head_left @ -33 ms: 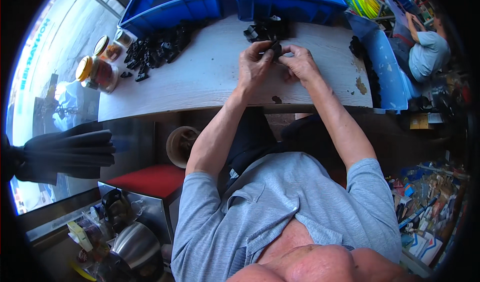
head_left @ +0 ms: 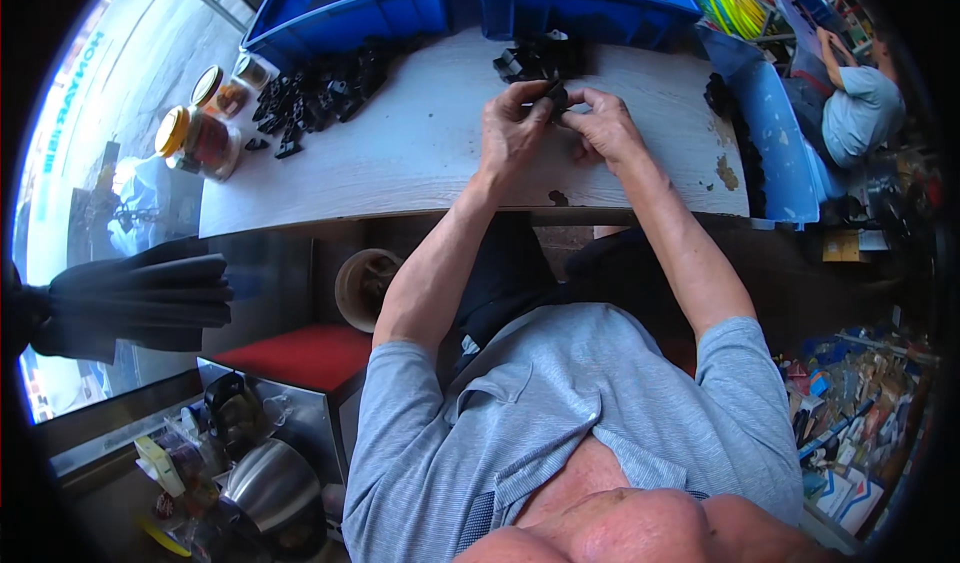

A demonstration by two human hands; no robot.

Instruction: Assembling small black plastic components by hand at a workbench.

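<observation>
My left hand (head_left: 513,128) and my right hand (head_left: 607,128) meet over the white wooden table (head_left: 400,168). Together they pinch a small black plastic part (head_left: 556,95) between the fingertips. Just beyond the hands lies a small heap of similar black parts (head_left: 535,60). A bigger heap of black parts (head_left: 320,88) is spread out at the far left of the table. More black parts (head_left: 716,93) lie at the table's right end.
Two blue bins (head_left: 350,3) (head_left: 585,8) stand along the back edge, and a blue tray (head_left: 778,138) at the right. Jars with lids (head_left: 200,141) sit at the left corner. Another person (head_left: 858,103) sits at the upper right. A red stool (head_left: 300,353) stands below the table.
</observation>
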